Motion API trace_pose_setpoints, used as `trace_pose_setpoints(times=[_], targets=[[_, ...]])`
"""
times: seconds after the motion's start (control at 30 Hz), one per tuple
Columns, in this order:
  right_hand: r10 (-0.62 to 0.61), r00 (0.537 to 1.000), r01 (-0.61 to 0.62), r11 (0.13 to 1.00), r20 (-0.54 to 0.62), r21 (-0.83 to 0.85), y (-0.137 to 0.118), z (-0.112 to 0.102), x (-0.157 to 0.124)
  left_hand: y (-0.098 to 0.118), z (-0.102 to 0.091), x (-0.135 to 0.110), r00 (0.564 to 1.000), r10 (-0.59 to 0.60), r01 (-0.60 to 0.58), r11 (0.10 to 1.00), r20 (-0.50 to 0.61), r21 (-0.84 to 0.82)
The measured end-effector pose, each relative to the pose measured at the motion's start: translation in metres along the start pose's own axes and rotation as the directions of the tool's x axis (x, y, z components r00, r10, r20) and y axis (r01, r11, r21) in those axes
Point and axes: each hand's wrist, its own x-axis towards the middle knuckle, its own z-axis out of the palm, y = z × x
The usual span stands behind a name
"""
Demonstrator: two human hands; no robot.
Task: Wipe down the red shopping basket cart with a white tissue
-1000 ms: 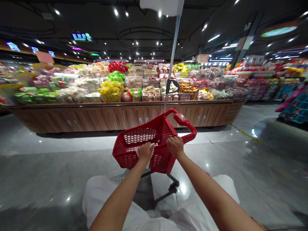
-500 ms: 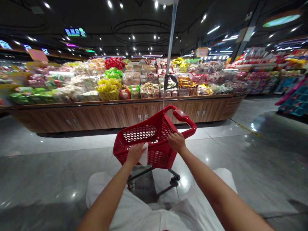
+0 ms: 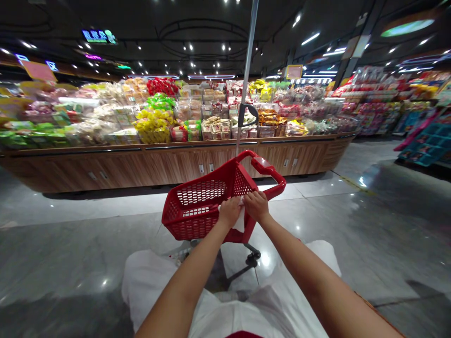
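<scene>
Compared with half a second ago, the left hand point(image 3: 229, 211) is shifted along the near rim of the red shopping cart point(image 3: 190, 230) and is now set just beside the right hand point(image 3: 256, 204). By the left hand a white cloth point(image 3: 240, 220) is grasped, its loose end draped down the outer side of the cart. By the right hand, fingers curled over, the rim is gripped at the corner near the red handle point(image 3: 271, 171). Part of the rim is covered by both hands, and part of the underframe is hidden by the left forearm; one dark wheel point(image 3: 252, 259) is left visible on the grey floor point(image 3: 70, 244).

The cart is placed between the person's white-clad legs point(image 3: 150, 277) and a long wood-panelled counter point(image 3: 169, 164), by which the way ahead is blocked. On the counter, packaged goods are heaped, among them yellow packets point(image 3: 154, 126) and red packets point(image 3: 162, 86). The view of them is crossed by an upright metal pole point(image 3: 247, 65), on which a dark bracket point(image 3: 243, 115) is mounted; where its foot is fixed cannot be told. Farther right, a turquoise rack point(image 3: 421, 141) is seen.
</scene>
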Motion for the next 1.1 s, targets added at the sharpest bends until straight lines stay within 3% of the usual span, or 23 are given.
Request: trace_pose_setpoints(times=[0.1, 0.27, 0.37, 0.47, 0.67, 0.73, 0.77, 0.83, 1.03, 1.1], targets=[[-0.027, 1.000, 0.027, 1.000, -0.010, -0.003, 0.001, -0.004, -0.001, -0.033, -0.003, -0.024, 1.000, -0.015, 0.014, 0.999, 0.009, 0.048], [0.007, 1.000, -0.007, 1.000, -0.025, 0.011, -0.002, -0.002, -0.002, -0.128, -0.021, -0.086, 0.980, -0.197, 0.190, 0.965, 0.019, 0.180], [0.037, 0.998, -0.036, 0.999, -0.044, 0.026, -0.004, 0.001, -0.002, -0.150, -0.029, -0.100, 0.969, -0.246, 0.233, 0.947, 0.034, 0.220], [0.074, 0.996, -0.072, 0.997, -0.056, 0.030, -0.007, 0.003, -0.001, -0.124, -0.025, -0.083, 0.978, -0.208, 0.197, 0.959, 0.034, 0.201], [0.070, 0.997, -0.069, 0.998, -0.034, 0.015, -0.007, 0.001, -0.001, -0.004, -0.002, -0.010, 0.999, -0.042, 0.044, 0.996, -0.025, 0.080], [0.057, 0.998, -0.057, 0.998, -0.028, 0.005, -0.005, 0.000, -0.002, 0.016, 0.001, 0.001, 0.997, -0.047, 0.051, 0.997, -0.064, 0.065], [0.045, 0.999, -0.045, 0.999, -0.024, 0.004, -0.004, -0.001, -0.002, 0.015, 0.001, 0.001, 0.997, -0.039, 0.044, 0.997, -0.072, 0.068], [0.016, 1.000, -0.016, 1.000, -0.010, 0.010, -0.002, -0.001, -0.002, -0.005, 0.000, -0.011, 0.998, -0.010, 0.017, 0.995, -0.067, 0.095], [0.059, 0.998, -0.061, 0.997, 0.036, 0.043, -0.004, 0.002, -0.002, -0.135, -0.014, -0.086, 0.989, -0.085, 0.114, 0.960, -0.121, 0.255], [0.086, 0.996, -0.088, 0.995, 0.039, 0.054, -0.006, 0.003, -0.001, -0.153, -0.019, -0.096, 0.990, -0.091, 0.117, 0.955, -0.104, 0.274]])
